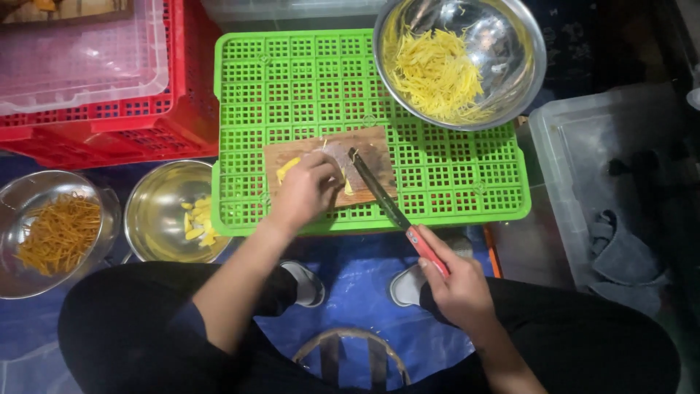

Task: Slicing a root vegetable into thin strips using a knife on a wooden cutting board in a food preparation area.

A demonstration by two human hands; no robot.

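My left hand (302,191) presses down on a yellow vegetable piece (287,168) lying on a small wooden cutting board (372,149). The board rests on an upturned green plastic crate (306,80). My right hand (456,281) grips the red handle of a knife (390,208), whose dark blade runs up and left onto the board, its tip beside my left fingers. A few yellow slivers lie on the board under the blade.
A steel bowl (525,51) at the crate's far right holds yellow shreds. Two steel bowls stand at the left: one (157,211) with yellow chunks, one (22,197) with orange shreds. A red crate (146,124) and clear bins flank the crate. My shoes rest on a blue tarp.
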